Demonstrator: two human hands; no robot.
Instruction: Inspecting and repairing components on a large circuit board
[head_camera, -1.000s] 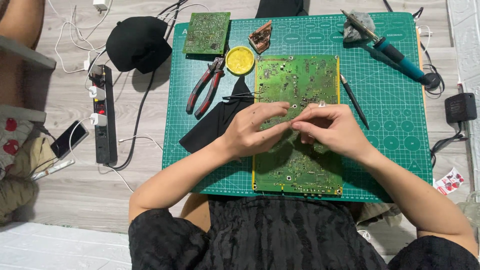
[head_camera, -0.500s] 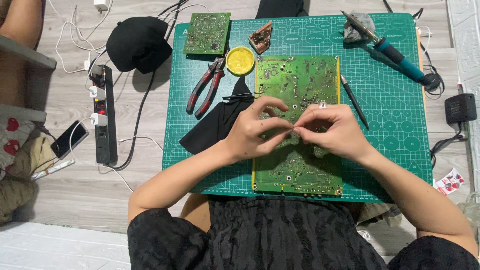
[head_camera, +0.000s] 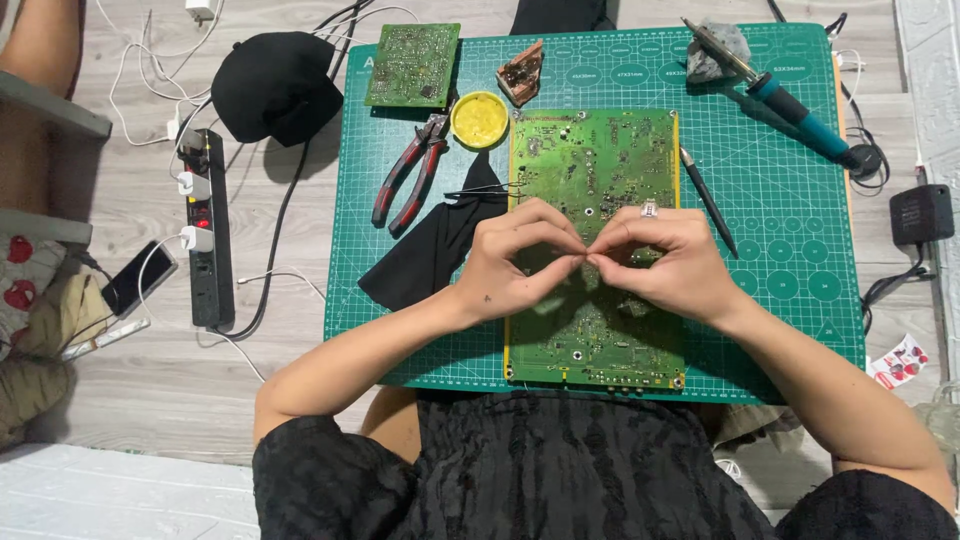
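Over large green circuit board (head_camera: 592, 190) on cutting mat (head_camera: 780, 250): left hand (head_camera: 510, 265) and right hand (head_camera: 665, 262) met fingertip to fingertip, pinched shut; whatever they pinched too small to tell.

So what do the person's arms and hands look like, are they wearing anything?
Both arms are bare from the upper arm down, with short black textured sleeves at the top. The left hand has no glove and shows a tiny dark mark on its back. The right hand is gloveless too, with a silver ring on one finger. No watch or bracelet shows on either wrist.
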